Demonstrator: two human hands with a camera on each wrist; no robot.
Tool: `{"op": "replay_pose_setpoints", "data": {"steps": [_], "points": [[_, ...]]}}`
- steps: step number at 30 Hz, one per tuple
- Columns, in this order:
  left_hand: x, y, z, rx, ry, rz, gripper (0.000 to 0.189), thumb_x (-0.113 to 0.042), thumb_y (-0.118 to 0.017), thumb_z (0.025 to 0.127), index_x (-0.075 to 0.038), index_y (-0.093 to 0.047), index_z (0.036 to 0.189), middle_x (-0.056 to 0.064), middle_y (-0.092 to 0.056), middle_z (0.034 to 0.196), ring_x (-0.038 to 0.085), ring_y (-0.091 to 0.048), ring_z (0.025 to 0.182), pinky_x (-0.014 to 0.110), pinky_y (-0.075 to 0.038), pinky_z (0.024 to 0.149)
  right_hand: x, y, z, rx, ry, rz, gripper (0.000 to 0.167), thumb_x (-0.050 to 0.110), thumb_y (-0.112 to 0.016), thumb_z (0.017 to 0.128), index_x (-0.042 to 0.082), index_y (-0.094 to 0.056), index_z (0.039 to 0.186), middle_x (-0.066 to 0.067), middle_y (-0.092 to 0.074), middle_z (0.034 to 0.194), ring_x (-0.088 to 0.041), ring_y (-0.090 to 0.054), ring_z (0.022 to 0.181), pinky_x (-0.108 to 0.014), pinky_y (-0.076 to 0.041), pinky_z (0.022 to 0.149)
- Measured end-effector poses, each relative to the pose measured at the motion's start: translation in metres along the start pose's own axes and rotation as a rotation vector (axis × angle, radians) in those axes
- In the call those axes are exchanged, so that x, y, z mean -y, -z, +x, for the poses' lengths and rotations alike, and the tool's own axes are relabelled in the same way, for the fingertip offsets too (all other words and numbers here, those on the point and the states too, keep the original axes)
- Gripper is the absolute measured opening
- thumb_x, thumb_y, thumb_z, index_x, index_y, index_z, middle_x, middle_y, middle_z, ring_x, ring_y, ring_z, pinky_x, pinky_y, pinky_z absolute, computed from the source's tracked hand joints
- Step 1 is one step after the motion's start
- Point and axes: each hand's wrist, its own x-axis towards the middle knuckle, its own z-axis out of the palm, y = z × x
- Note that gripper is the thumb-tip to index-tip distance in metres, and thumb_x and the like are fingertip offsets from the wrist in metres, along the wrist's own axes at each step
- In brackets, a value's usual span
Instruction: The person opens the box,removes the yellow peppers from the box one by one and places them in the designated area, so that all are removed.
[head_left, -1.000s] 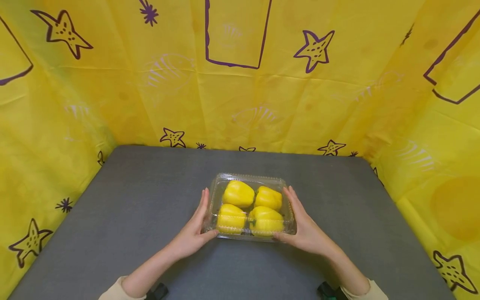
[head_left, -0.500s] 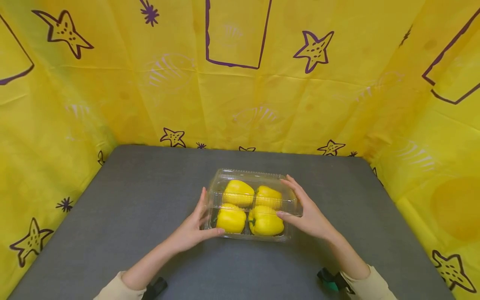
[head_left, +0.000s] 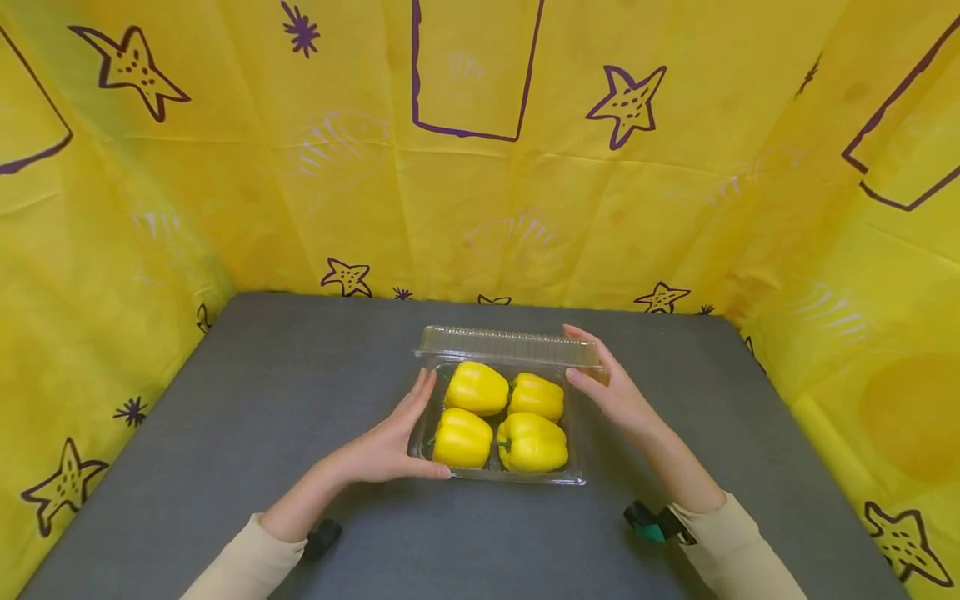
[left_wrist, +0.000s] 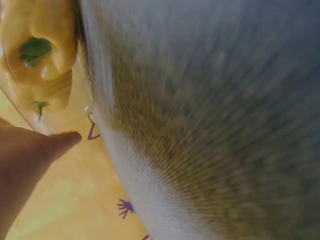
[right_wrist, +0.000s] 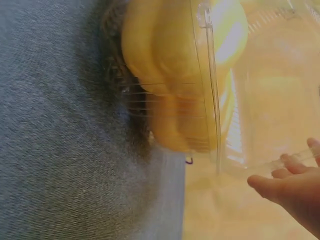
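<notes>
A clear plastic clamshell box [head_left: 501, 477] stands on the table with its lid [head_left: 510, 343] raised upright at the back. Several yellow bell peppers [head_left: 477, 388] lie in its base in two rows; green stems show in the left wrist view, as on one pepper [left_wrist: 35, 52]. My left hand [head_left: 390, 442] rests against the box's left side, fingers along the wall and thumb at the front left corner. At the back right, my right hand [head_left: 611, 383] holds the lid's right end between thumb and fingers. In the right wrist view the right fingertips [right_wrist: 262, 186] are at the lid's edge.
The dark grey tabletop [head_left: 315, 358] surrounds the box. Yellow cloth [head_left: 480, 192] with sea-creature drawings hangs behind the table and along both sides. Dark straps are on both wrists, one with a green part [head_left: 651, 530].
My right hand has moved from the box's right side up and away, swinging the lid from closed to upright. The left hand stays at the left side. The peppers have not moved.
</notes>
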Motion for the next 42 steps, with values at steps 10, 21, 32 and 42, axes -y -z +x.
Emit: {"op": "replay_pose_setpoints", "data": {"steps": [10,21,32,42], "points": [[0.005,0.001,0.009,0.011,0.004,0.175,0.130,-0.061,-0.077,0.072,-0.013,0.009,0.156,0.009,0.020,0.161,0.027,0.016,0.147,0.062,-0.007,0.113,-0.008,0.006,0.023,-0.061,-0.093,0.082,0.060,0.023,-0.051,0.102,0.005,-0.025,0.153,-0.014,-0.027,0.157,-0.032,-0.020,0.145,-0.053,-0.016,0.116],[0.002,-0.003,0.008,0.017,0.045,0.308,0.134,-0.075,-0.071,0.067,-0.007,0.002,0.156,0.007,0.014,0.162,0.020,0.012,0.148,0.051,-0.005,0.117,-0.026,0.013,0.052,-0.066,-0.132,0.208,0.065,0.025,-0.051,0.103,0.008,-0.017,0.155,-0.015,-0.024,0.158,-0.030,-0.022,0.144,-0.053,-0.025,0.113],[-0.004,-0.006,0.005,0.009,0.081,0.342,0.135,-0.080,-0.068,0.065,-0.009,0.001,0.156,0.004,0.013,0.162,0.016,0.011,0.147,0.049,-0.002,0.117,-0.047,0.016,0.063,-0.041,-0.228,0.215,0.068,0.023,-0.050,0.103,0.005,-0.012,0.156,-0.021,-0.020,0.158,-0.035,-0.023,0.143,-0.053,-0.031,0.110],[-0.006,-0.006,0.005,0.002,0.092,0.360,0.135,-0.080,-0.067,0.064,-0.009,0.000,0.156,0.003,0.012,0.162,0.015,0.011,0.147,0.048,-0.003,0.118,-0.061,0.015,0.063,-0.014,-0.352,0.164,0.071,0.032,-0.051,0.102,0.003,-0.013,0.156,-0.024,-0.027,0.154,-0.037,-0.032,0.137,-0.054,-0.026,0.112]]}}
